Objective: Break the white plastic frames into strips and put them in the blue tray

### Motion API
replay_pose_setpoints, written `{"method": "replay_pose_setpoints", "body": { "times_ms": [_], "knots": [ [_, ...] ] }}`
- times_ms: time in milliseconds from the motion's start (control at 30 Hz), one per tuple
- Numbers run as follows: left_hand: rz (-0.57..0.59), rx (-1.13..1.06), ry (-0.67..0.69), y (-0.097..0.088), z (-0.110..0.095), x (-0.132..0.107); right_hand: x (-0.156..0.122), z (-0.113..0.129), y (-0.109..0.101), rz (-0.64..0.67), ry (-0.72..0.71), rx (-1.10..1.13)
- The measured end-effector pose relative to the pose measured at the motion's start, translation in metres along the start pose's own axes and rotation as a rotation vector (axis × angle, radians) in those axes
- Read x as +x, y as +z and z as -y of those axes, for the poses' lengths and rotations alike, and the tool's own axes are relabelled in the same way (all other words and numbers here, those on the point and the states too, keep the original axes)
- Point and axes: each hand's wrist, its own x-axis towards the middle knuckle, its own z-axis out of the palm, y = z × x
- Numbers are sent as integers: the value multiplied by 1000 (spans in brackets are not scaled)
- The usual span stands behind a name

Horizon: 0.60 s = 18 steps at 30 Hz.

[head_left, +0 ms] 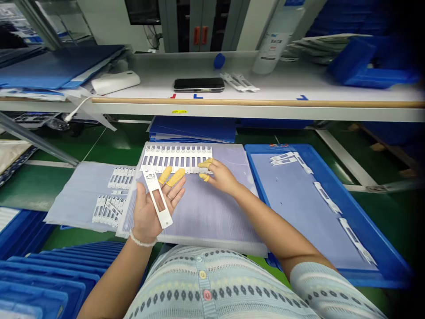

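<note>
My left hand (144, 212) is palm up, with a long white plastic strip (159, 206) with a rectangular window lying across it. Yellow finger cots cover two of its fingers. A white plastic comb-like frame (175, 157) with a row of slots lies on a translucent corrugated sheet (212, 212). My right hand (219, 175) is at the frame's lower right corner, its yellow-capped thumb above and a capped finger below, seemingly pinching it. Part of the frame's lower edge is hidden behind my fingers.
A blue tray (361, 217) to the right holds several white strips. Left, another sheet (76, 199) carries several white parts (108, 210). Blue bins (43, 279) stand at lower left. A shelf (232, 106) above holds a phone (198, 84), blue folders (56, 66) and a blue crate (361, 66).
</note>
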Motion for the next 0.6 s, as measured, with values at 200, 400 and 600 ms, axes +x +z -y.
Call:
{"method": "replay_pose_setpoints", "body": {
  "times_ms": [200,400,600],
  "knots": [
    [-18,-10,95,26,-13,-5,-28,95,-21,-291,-428,170],
    [78,-24,62,28,-8,-3,-33,127,-17,-194,-573,2],
    [213,-3,50,19,2,6,-36,123,-6,-175,-567,-175]
  ]
}}
